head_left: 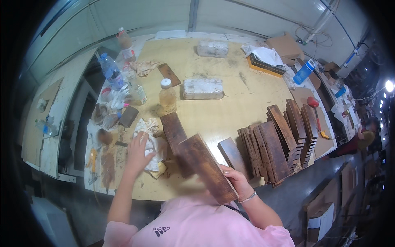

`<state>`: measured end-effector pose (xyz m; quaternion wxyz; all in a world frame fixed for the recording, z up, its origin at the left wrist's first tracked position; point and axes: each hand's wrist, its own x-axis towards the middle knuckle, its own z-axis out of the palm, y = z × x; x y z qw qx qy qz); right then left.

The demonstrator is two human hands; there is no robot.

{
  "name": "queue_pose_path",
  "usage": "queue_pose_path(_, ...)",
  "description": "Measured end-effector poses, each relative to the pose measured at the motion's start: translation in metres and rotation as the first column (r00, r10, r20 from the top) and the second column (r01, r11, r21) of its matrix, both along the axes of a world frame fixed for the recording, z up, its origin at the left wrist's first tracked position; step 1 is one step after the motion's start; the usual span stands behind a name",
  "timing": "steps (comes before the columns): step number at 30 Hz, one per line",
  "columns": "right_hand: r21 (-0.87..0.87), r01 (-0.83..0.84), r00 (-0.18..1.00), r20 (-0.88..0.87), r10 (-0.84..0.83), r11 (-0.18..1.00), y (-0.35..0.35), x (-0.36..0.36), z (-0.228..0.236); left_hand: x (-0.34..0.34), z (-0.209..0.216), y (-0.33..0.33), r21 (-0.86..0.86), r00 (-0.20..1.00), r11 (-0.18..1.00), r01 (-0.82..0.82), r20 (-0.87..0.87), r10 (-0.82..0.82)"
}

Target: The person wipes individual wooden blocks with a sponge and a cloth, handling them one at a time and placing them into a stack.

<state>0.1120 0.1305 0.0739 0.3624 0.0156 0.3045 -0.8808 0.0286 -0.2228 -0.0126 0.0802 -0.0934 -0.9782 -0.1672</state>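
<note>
I have the dark wooden board (207, 168) in the right hand (238, 181), raised above the near edge of the tabletop (242, 105). That grip is clasped on the board's right-hand long edge, the thumb along the edge and the other fingers mostly hidden by the wood. From this grip, the middle of the board lies at ten o'clock, and its long axis runs from eleven to five, the lower end tipping close to the pink shirt (205, 224).

The left hand (141, 154) is over the crumpled white cloth (153, 144), its fingers loosely spread; I cannot tell whether that grip has any of it pinched. The relation I judge to matter most is cloth to board: seen from the board, the cloth sits between nine and ten o'clock, well apart from the right hand, so the left is plainly the nearer one to it. A second dark board (173, 128) lies in that gap, its lower part hidden behind the held one. From the right hand, the leaning row of boards (269, 150) stands at about one o'clock.
</note>
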Motion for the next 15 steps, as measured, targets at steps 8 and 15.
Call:
queue_pose_path(8, 0.315, 0.367, 0.929, -0.175, -0.326, 0.876, 0.04, 0.0, -0.011, -0.006, -0.098, -0.054, 0.307, 0.969, 0.94, -0.15, 0.235, 0.078)
queue_pose_path(15, 0.607, 0.675, 0.733, -0.618, 0.285, -0.419, 0.048, 0.0, -0.069, 0.004, -0.052, -0.008, 0.062, 0.995, 0.994, -0.089, 0.041, 0.087)
